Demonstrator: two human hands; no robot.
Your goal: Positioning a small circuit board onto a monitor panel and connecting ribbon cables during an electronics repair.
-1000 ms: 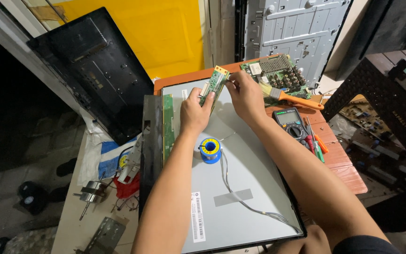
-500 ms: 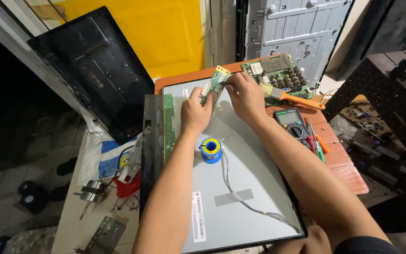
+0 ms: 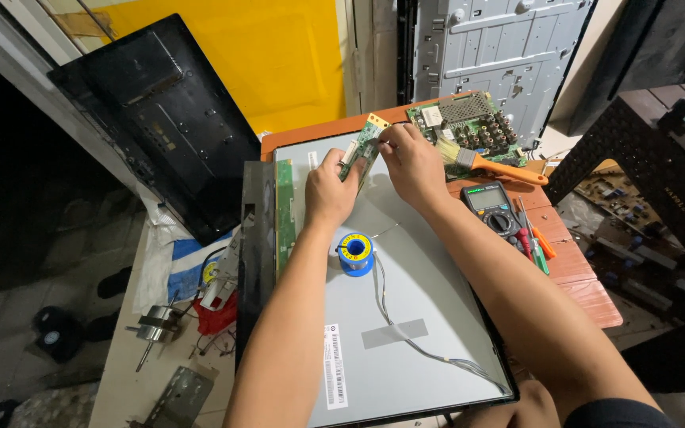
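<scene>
Landmark: flat pale grey metal display back panel [image 3: 406,317], white label strip near its lower left, grey tape patch near its centre.
Small narrow green circuit board [image 3: 361,150], yellow-tan end, held above panel's far edge by left hand [image 3: 331,190] and right hand [image 3: 414,162].
Blue solder spool with yellow label [image 3: 355,252] on panel, just below left hand.
Large green circuit board with silver heat sink [image 3: 469,127] beyond panel's far right corner.
Orange-handled paintbrush [image 3: 493,165] right of panel.
Black multimeter with green-grey screen [image 3: 491,208] right of panel.
Orange-brown wooden table [image 3: 588,285] under panel.
Yellow wall sheet [image 3: 279,55] behind panel.
Black plastic screen bezel [image 3: 160,119] left of panel.
</scene>
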